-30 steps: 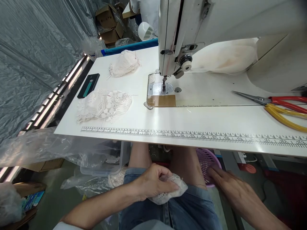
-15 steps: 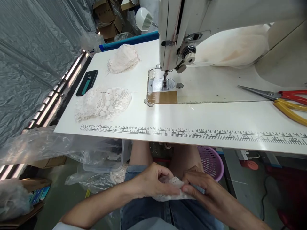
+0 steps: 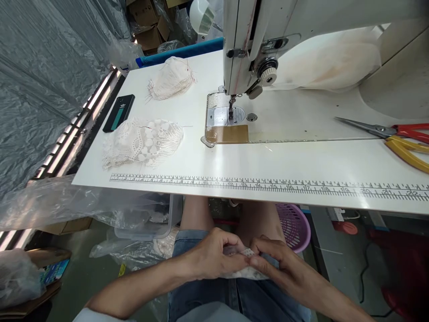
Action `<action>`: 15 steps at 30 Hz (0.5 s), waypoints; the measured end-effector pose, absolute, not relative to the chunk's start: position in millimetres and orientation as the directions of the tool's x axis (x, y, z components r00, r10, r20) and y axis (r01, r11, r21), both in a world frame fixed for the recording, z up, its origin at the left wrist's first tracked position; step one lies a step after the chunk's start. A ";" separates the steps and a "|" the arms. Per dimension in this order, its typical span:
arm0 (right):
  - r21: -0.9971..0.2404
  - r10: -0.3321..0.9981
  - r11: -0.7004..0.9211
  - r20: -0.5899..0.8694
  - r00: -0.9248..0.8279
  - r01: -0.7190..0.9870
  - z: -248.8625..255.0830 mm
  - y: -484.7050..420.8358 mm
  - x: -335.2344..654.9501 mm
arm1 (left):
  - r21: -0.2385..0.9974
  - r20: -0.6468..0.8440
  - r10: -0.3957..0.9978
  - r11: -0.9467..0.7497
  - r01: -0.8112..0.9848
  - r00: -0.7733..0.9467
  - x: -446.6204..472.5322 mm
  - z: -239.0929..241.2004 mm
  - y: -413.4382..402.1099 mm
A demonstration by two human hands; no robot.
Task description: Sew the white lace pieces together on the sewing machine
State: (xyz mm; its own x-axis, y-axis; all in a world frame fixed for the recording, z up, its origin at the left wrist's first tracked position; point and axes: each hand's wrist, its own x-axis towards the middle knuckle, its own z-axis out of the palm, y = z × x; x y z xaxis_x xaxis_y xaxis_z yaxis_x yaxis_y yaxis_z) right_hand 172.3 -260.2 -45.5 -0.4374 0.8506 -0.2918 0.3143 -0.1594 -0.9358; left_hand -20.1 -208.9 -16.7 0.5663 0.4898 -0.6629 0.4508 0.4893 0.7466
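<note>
Above my lap, a small piece of white lace fabric (image 3: 250,273) is pinched between both hands. My left hand (image 3: 217,255) is closed on its left part, thumb and fingers pressed together. On the other side my right hand (image 3: 275,261) grips the upper right edge with thumb and forefinger. Much of the lace is hidden behind the fingers. On the table lie a patterned white lace piece (image 3: 144,143) with loose threads and, farther back, a stack of cream fabric pieces (image 3: 172,78).
A sewing machine (image 3: 248,49) stands over the white table (image 3: 301,163), which has a printed ruler along its front edge. Scissors (image 3: 389,132) with red and yellow handles lie right, a black phone (image 3: 119,113) left. Below are a purple basket (image 3: 303,228) and a clear plastic bin (image 3: 144,232).
My hands have drawn slightly closer together on the lace, and less of it shows between them. The view has shifted a little; the things on the table stay in place.
</note>
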 end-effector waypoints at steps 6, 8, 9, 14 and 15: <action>-0.910 0.709 -0.386 -0.397 -0.583 0.150 -44.3 -255.4 172.8 | 0.808 -0.572 0.405 0.427 0.405 0.714 -35.5 -23.6 -205.0; -0.894 0.690 -0.434 -0.407 -0.598 0.109 -45.9 -256.0 175.7 | 0.820 -0.549 0.393 0.422 0.386 0.737 -39.7 -25.7 -202.7; -0.891 0.690 -0.442 -0.409 -0.597 0.099 -46.7 -256.5 176.5 | 0.823 -0.544 0.391 0.420 0.382 0.743 -40.5 -26.1 -201.9; -0.899 0.681 -0.421 -0.401 -0.612 0.120 -47.7 -257.8 175.1 | 0.785 -0.595 0.389 0.467 0.406 0.703 -34.3 -25.8 -203.5; -0.903 0.686 -0.409 -0.399 -0.609 0.131 -47.0 -257.9 174.4 | 0.779 -0.601 0.411 0.491 0.389 0.686 -32.8 -26.1 -204.8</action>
